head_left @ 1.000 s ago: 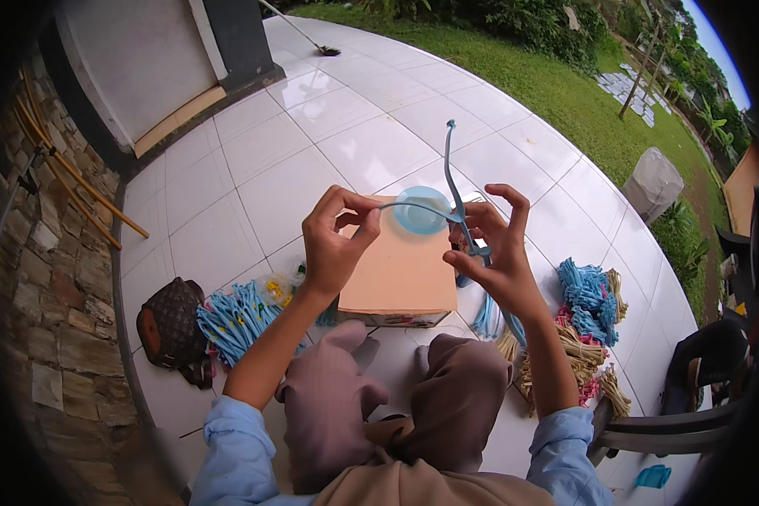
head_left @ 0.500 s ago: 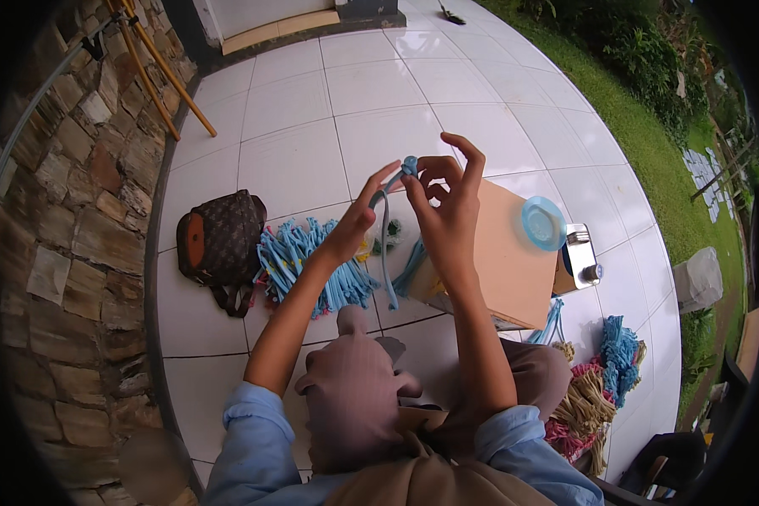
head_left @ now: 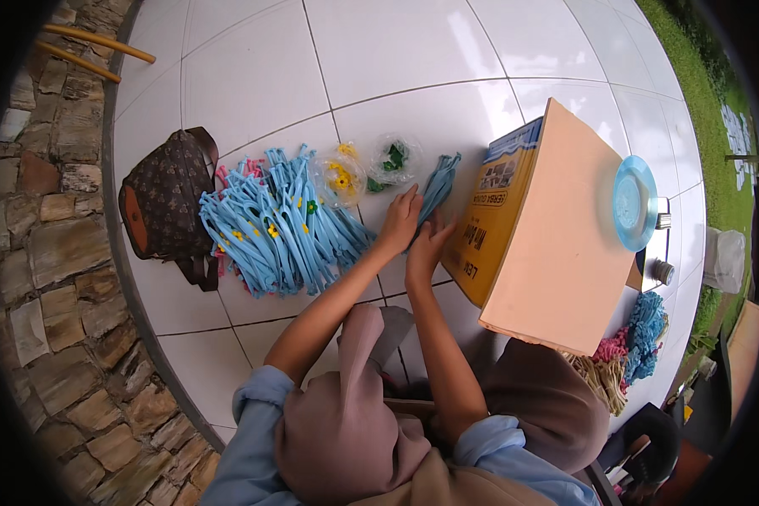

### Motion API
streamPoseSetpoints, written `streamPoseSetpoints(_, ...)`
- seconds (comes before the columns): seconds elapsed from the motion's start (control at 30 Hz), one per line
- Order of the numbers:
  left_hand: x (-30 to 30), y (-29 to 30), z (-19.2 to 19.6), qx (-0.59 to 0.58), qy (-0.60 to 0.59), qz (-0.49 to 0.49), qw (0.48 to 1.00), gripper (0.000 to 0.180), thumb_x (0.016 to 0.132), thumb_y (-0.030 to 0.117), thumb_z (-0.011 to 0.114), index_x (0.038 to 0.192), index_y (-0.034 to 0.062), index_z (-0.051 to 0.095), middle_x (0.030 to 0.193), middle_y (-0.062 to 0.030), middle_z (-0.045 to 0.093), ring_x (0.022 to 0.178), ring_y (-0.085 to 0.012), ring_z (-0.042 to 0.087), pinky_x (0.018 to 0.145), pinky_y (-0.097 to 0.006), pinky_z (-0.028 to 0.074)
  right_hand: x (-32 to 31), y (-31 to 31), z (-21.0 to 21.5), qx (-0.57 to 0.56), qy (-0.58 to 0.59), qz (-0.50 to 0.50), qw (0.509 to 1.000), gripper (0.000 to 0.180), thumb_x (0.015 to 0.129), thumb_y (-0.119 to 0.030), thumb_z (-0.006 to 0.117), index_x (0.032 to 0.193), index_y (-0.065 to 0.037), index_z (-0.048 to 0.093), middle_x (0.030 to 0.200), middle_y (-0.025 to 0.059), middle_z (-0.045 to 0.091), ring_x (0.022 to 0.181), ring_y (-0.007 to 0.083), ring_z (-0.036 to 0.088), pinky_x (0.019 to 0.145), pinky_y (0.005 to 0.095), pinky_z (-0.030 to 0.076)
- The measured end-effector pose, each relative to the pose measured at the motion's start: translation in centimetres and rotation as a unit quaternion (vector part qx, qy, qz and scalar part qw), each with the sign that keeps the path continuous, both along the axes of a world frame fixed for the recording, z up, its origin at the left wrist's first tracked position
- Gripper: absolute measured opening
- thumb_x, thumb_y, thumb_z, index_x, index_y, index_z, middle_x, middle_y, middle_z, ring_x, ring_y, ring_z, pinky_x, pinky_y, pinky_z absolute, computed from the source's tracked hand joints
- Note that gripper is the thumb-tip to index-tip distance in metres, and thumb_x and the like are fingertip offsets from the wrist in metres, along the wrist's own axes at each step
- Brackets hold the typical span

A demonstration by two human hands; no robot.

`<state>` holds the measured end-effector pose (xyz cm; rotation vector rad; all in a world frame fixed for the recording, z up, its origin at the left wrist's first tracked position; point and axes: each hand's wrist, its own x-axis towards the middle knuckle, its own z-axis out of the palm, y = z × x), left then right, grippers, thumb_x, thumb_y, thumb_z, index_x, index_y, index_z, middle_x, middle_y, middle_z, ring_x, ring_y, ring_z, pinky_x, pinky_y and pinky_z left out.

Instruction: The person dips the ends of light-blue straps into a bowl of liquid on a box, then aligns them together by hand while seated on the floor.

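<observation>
A small bundle of dusty-blue cords point(head_left: 438, 183) lies on the tiles beside a yellow-sided box. Around its near end both hands are closed: my left hand point(head_left: 400, 223) presses its fingers along the left side, and my right hand point(head_left: 428, 250) grips from the right, lower down. The palms and the bundle's near end are partly hidden. Left of the hands spreads a large pile of light-blue knotted cords point(head_left: 282, 223), with yellow and green flower pieces and some pink cords among them. Clear plastic bags hold yellow pieces point(head_left: 339, 179) and green pieces point(head_left: 394, 156) just beyond.
The box point(head_left: 557, 244) with a flat tan top stands close to my right hand. A light-blue plate point(head_left: 635, 202) and a metal-capped container point(head_left: 662, 270) are at its right. A brown patterned backpack point(head_left: 167, 202) sits far left by the stone wall. More corded bundles point(head_left: 641, 337) lie right.
Both hands have come down from in front of me to the small bundle on the floor. The single knotted blue cord they held up is no longer distinguishable. The view has tilted lower.
</observation>
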<state>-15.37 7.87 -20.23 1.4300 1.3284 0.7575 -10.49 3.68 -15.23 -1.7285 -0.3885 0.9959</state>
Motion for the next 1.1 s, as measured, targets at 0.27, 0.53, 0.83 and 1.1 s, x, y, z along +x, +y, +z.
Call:
streamPoseSetpoints(0.27, 0.3, -1.3, 2.5, -0.009, 0.002, -0.016, 1.0, 0.038, 0.096, 0.024, 0.041, 0.122, -0.0025, 0.048, 0.122, -0.0217, 0.051, 0.114, -0.0339, 0.048, 0.095, -0.035, 0.038, 1.2, -0.8, -0.4, 0.007, -0.082, 0.073, 0.994, 0.055, 0.087, 0.003, 0.035, 0.138, 0.0, 0.017, 0.141, 0.0244, 0.027, 0.129, 0.0342, 0.033, 0.104, 0.0388, 0.031)
streamPoseSetpoints(0.53, 3.4, -0.8, 33.3, 0.173, -0.279, -0.037, 0.944, 0.029, 0.096, 0.022, 0.041, 0.116, 0.0033, 0.051, 0.106, -0.0068, 0.055, 0.102, -0.013, 0.051, 0.088, -0.027, 0.041, 5.3, -1.6, 28.0, 0.417, 0.096, 0.046, 0.903, 0.044, 0.093, -0.008, 0.044, 0.132, -0.001, 0.027, 0.123, 0.0179, 0.041, 0.101, 0.0203, 0.056, 0.086, 0.0308, 0.046)
streamPoseSetpoints(0.83, 17.6, -10.8, 40.6, 0.25, -0.043, -0.359, 0.898, 0.022, 0.091, 0.021, 0.052, 0.104, 0.0047, 0.057, 0.1, -0.0057, 0.057, 0.087, -0.0159, 0.057, 0.076, -0.03, 0.047, 24.2, -16.6, 35.8, 0.159, -0.498, 0.053, 0.851, 0.027, 0.085, -0.007, 0.054, 0.111, -0.007, 0.046, 0.089, 0.0136, 0.061, 0.076, 0.0266, 0.062, 0.066, 0.0365, 0.048)
streamPoseSetpoints(1.1, 33.4, -18.8, 19.8, 0.056, -0.029, -0.402, 0.913, 0.021, 0.087, 0.02, 0.056, 0.103, 0.0066, 0.062, 0.093, -0.0087, 0.065, 0.079, -0.0158, 0.061, 0.072, -0.029, 0.048, 40.3, -27.5, 15.4, -0.071, -0.242, 0.017, 0.968, 0.026, 0.085, -0.013, 0.055, 0.109, -0.003, 0.052, 0.085, 0.0166, 0.065, 0.075, 0.0229, 0.065, 0.068, 0.0317, 0.049)
